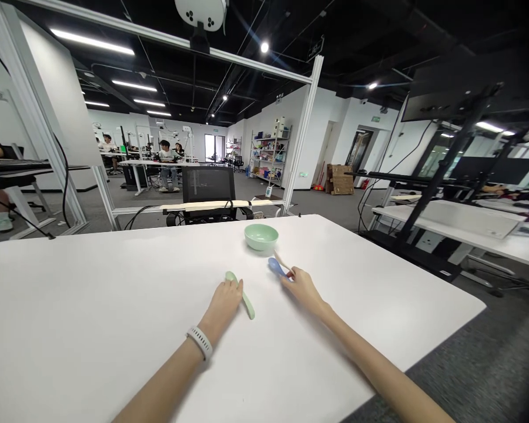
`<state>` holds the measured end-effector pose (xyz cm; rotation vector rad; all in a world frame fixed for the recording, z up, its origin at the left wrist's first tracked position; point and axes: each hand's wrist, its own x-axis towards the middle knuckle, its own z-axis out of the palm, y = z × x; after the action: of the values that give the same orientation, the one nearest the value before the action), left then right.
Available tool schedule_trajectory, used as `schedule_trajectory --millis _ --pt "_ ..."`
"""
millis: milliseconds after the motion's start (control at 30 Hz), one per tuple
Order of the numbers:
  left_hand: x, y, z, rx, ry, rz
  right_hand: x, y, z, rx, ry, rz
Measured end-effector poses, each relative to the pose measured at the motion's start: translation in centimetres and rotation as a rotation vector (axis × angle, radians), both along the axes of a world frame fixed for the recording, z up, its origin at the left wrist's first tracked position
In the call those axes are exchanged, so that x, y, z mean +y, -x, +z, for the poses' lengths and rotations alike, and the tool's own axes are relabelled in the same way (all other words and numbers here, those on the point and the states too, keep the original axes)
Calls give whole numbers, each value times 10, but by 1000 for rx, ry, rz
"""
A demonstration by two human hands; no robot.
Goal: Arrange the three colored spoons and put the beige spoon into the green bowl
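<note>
My left hand (228, 298) is closed over the middle of a light green spoon (249, 306), whose bowl end shows beyond the fingers and whose handle points back toward me. A white wristband (199, 342) circles that wrist. To the right, my right hand (303, 288) has its fingers closed at the handle of a blue spoon (275, 266). A thin beige utensil (283, 262) lies right beside the blue spoon and runs to the same fingers; whether they grip it too I cannot tell. Beyond both hands, a light green bowl (261, 237) stands upright on the table.
The white table (114, 294) has its right edge running diagonally past my right forearm. A metal frame (306, 129) and a black mesh chair (208, 185) stand behind it. Several people sit at desks farther back. A black monitor stand (441, 158) is at the right.
</note>
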<state>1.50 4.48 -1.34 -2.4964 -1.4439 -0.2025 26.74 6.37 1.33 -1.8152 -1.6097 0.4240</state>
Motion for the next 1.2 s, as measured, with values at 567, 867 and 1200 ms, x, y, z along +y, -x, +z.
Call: schedule_trajectory --millis 567,867,1200 --pt "-21 4 -1 -219 83 91 1 -7 -13 22 24 -25" --pt "-37 4 7 -326 190 48 -1 -7 -12 20 42 -39" --pt "-36 7 -2 -375 118 1 0 -8 -11 64 3 -51"
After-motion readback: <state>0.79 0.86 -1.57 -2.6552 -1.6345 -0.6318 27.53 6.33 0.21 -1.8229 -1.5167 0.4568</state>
